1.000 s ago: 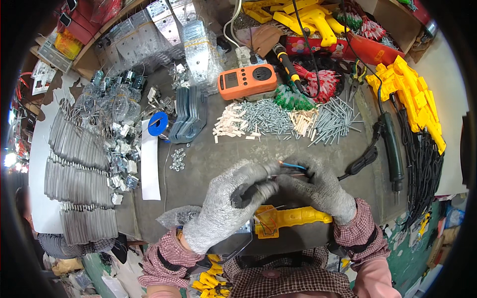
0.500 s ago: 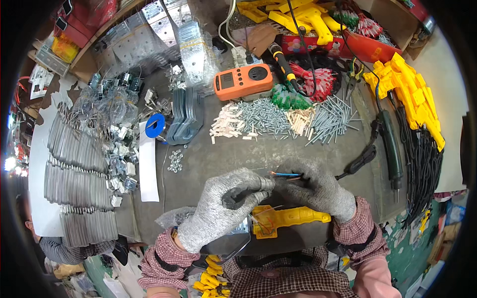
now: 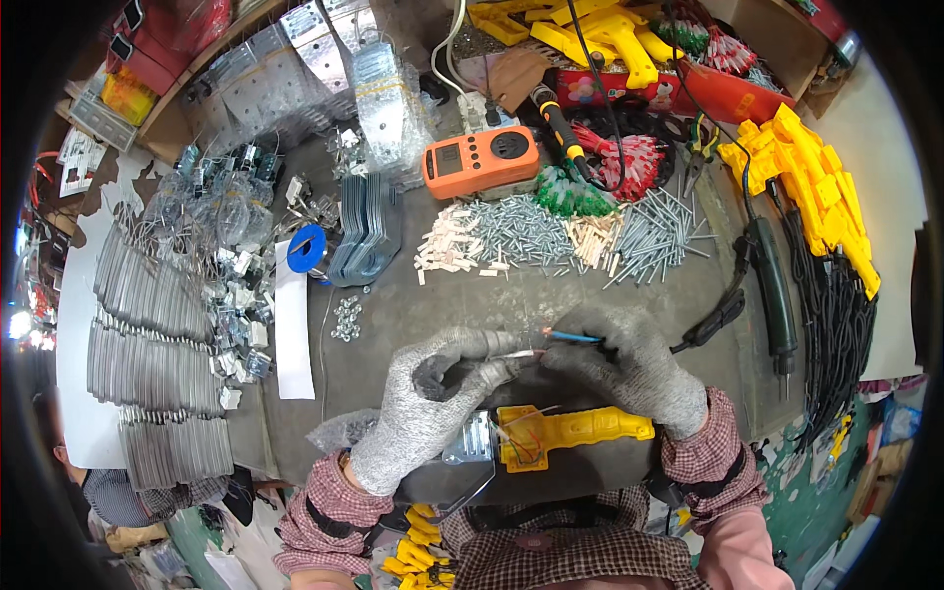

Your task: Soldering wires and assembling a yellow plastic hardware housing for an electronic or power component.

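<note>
Grey knit gloves cover both hands, which meet fingertip to fingertip above the near middle of the bench. My left hand (image 3: pixel 418 398) pinches a thin whitish piece, perhaps a wire or sleeve, too small to tell. In my right hand (image 3: pixel 634 369) is a blue wire (image 3: pixel 573 337) with a bare copper end pointing left. A black cord (image 3: pixel 713 326) runs from beside the right hand toward the right. Just below the hands lies a yellow plastic handle shell (image 3: pixel 590 428) with thin wires in its left end. A shiny metal plate (image 3: pixel 472 442) sits beside it, partly behind the left wrist.
Screws (image 3: pixel 659 236) and small sleeves lie in piles beyond the hands, before an orange meter (image 3: pixel 482 162). A dark electric screwdriver (image 3: pixel 772 295) hangs at right near bundled black cords (image 3: pixel 836 334). Stacked grey metal strips (image 3: pixel 152 364) and a blue solder spool (image 3: pixel 307 250) are left.
My left hand has shifted slightly left and down, and a whitish piece now shows at its fingertips. The blue wire in my right hand has moved a little up and right.
</note>
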`<state>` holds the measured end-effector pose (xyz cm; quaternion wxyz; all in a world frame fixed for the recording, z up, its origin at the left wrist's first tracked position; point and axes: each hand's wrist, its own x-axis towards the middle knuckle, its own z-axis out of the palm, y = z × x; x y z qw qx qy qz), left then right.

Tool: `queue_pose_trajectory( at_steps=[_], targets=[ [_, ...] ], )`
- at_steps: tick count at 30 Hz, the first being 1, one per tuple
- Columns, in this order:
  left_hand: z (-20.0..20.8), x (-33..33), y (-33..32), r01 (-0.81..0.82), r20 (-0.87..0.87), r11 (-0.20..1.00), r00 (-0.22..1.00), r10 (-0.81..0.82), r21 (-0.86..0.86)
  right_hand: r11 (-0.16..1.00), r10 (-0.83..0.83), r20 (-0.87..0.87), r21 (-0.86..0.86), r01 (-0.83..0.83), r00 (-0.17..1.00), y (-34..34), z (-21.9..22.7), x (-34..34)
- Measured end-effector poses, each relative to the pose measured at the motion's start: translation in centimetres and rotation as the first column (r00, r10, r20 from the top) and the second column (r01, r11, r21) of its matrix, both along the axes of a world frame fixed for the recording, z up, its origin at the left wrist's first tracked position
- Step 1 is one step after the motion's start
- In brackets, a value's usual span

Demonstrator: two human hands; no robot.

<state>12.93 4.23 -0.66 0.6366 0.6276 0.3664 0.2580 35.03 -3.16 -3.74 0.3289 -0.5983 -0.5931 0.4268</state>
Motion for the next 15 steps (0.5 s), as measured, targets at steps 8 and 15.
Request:
queue_pose_trajectory(
  at_steps=[8, 15],
  targets=[
    [-2.1, 0.2, 0.0, 0.068, 0.048, 0.991, 0.996, -0.074, 0.118, 0.95, 0.029, -0.011, 0.31, -0.024, 1.0, 0.2, 0.2, -0.5],
    [-2.6, 0.2, 0.4, 0.16, 0.033, 0.96, 0.984, -0.172, 0.231, 0.959, 0.028, -0.029, 0.282, -0.019, 0.999, 0.1, 0.2, -0.3]
  ],
)
